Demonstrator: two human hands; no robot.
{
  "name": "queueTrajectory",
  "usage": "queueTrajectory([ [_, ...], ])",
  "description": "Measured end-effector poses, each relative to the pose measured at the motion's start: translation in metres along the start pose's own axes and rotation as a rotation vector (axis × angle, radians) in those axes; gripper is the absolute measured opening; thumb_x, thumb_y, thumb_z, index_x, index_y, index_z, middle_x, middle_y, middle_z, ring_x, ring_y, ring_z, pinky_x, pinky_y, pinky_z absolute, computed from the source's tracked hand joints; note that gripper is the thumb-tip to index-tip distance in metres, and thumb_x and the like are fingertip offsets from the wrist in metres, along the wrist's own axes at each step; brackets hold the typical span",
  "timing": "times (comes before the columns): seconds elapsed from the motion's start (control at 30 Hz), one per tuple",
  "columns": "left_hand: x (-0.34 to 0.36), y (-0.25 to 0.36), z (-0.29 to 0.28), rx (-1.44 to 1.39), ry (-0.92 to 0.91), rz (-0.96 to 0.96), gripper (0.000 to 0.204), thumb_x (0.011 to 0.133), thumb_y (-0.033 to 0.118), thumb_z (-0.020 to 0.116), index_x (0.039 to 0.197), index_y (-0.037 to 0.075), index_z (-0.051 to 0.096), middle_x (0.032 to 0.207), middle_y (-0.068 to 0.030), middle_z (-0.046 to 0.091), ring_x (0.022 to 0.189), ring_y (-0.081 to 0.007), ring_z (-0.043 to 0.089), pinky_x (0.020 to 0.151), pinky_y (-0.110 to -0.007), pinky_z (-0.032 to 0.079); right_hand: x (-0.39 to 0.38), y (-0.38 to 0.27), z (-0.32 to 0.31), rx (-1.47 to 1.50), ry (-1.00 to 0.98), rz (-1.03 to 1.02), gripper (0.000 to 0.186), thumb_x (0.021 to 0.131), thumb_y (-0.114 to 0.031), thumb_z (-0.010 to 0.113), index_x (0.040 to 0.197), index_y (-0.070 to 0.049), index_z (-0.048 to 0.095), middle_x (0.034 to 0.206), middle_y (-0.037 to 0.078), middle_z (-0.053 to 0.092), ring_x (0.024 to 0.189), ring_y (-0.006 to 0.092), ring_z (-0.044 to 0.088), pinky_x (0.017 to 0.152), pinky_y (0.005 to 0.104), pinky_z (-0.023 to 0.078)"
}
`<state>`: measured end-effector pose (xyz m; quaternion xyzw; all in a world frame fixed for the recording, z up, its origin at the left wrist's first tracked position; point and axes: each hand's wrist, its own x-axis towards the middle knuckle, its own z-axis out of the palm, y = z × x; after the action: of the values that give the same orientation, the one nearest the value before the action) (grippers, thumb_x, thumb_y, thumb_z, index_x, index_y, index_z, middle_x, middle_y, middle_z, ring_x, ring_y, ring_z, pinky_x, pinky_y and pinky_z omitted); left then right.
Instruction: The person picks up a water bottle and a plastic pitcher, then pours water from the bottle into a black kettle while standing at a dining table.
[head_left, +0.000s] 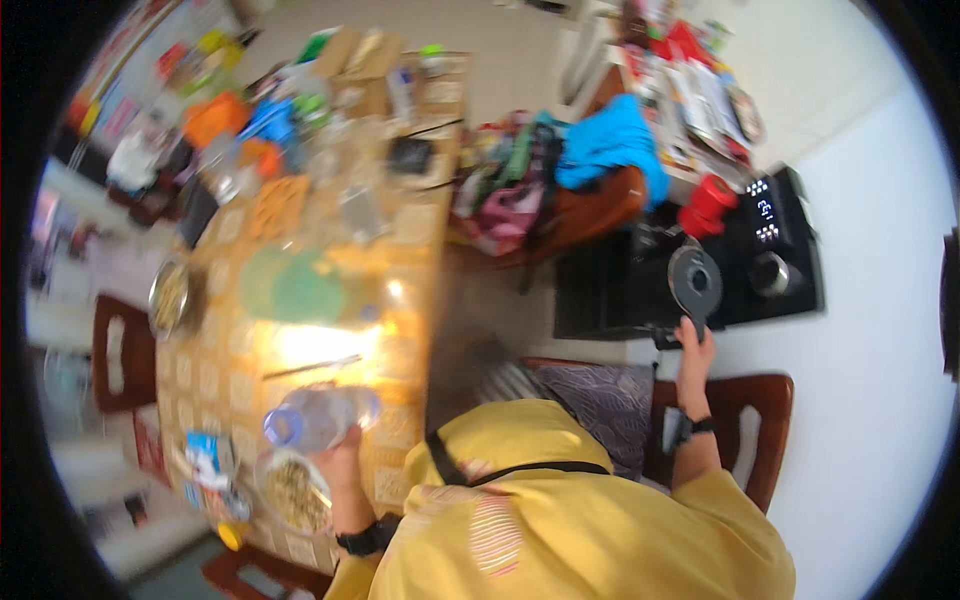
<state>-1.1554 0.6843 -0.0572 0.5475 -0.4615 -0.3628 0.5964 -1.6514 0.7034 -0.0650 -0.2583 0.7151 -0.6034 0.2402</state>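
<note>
At the left, my left hand [343, 455] is closed around a clear plastic bottle [325, 415] that lies tilted over the table, its purple-blue ring end toward the left. The picture is blurred there, and its contents cannot be made out. Over on the right, my right hand [694, 345] grips the handle of what looks like a black kettle [695, 275], seen from above with its round top. The kettle is at the front of a black appliance [800, 235] with a lit display and a round knob. A red object [710, 205] stands just behind it.
A patterned table [400, 450] holds a bowl of food [297, 492], another bowl [172, 295], chopsticks [312, 368], a green translucent round thing [290, 283] and much clutter at its far end. Chairs [770, 400] stand close by, one piled with clothes [615, 150].
</note>
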Motion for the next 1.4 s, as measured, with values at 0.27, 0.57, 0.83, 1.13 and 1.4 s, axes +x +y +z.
queueTrajectory([
  [0.27,0.000,0.038,-0.005,-0.092,0.137,0.007,0.060,0.057,0.000,0.068,0.110,0.005,0.041,0.102,-0.0076,0.049,0.094,-0.0200,0.049,0.082,-0.032,0.041,-0.029,-0.074,0.072,0.024,-0.553,-0.216,0.012,0.079,-0.011,0.053,0.076,0.001,0.053,0.063,0.003,0.049,0.057,0.0087,0.042,0.061,0.0243,0.039],
  [0.57,-0.018,0.025,-0.043,0.091,0.451,-0.048,0.063,0.058,0.003,0.068,0.112,0.005,0.037,0.098,-0.0074,0.050,0.090,-0.0188,0.050,0.080,-0.031,0.041,-0.052,-0.156,0.189,0.037,-1.034,-0.223,0.020,0.073,-0.014,0.057,0.083,0.003,0.055,0.069,0.005,0.054,0.054,0.0093,0.046,0.049,0.0210,0.035],
  [0.83,-0.032,0.015,-0.069,0.218,0.452,-0.061,0.063,0.055,0.003,0.069,0.111,0.004,0.041,0.102,-0.0075,0.049,0.093,-0.0202,0.050,0.082,-0.033,0.040,-0.080,-0.189,0.256,-0.093,-1.286,-0.247,0.026,0.070,-0.022,0.062,0.081,0.001,0.056,0.067,0.004,0.054,0.051,0.0079,0.046,0.047,0.0184,0.036],
  [1.13,-0.012,0.007,-0.080,0.212,0.346,-0.110,0.071,0.055,0.000,0.073,0.115,0.006,0.036,0.105,-0.0058,0.048,0.098,-0.0169,0.048,0.086,-0.030,0.038,-0.114,-0.204,0.298,-0.145,-1.503,-0.298,0.031,0.068,-0.025,0.065,0.080,0.002,0.056,0.062,0.002,0.052,0.050,0.0072,0.046,0.045,0.0184,0.035],
  [1.4,-0.002,0.019,-0.080,0.145,0.397,-0.198,0.071,0.054,0.000,0.074,0.114,0.005,0.037,0.105,-0.0059,0.048,0.099,-0.0168,0.048,0.086,-0.030,0.038,-0.128,-0.205,0.310,-0.056,-1.583,-0.238,0.036,0.069,-0.028,0.066,0.082,0.004,0.054,0.063,0.004,0.052,0.049,0.0082,0.045,0.045,0.0195,0.034],
])
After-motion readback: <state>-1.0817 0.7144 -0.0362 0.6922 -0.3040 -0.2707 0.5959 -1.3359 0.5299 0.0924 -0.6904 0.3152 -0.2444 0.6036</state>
